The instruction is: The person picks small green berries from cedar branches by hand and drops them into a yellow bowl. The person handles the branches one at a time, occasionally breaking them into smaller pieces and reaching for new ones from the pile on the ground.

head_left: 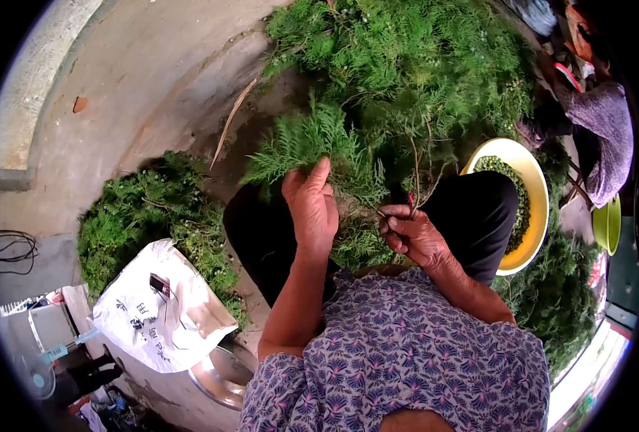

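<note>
In left hand (312, 210), sprig (306, 138); right hand (413, 234) beside

Daylit grey concrete floor (139, 86)

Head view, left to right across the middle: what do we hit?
Black cable → white bag → left hand, gripping a green sprig → right hand, pinching thin stems → yellow bowl → green bowl.
</note>
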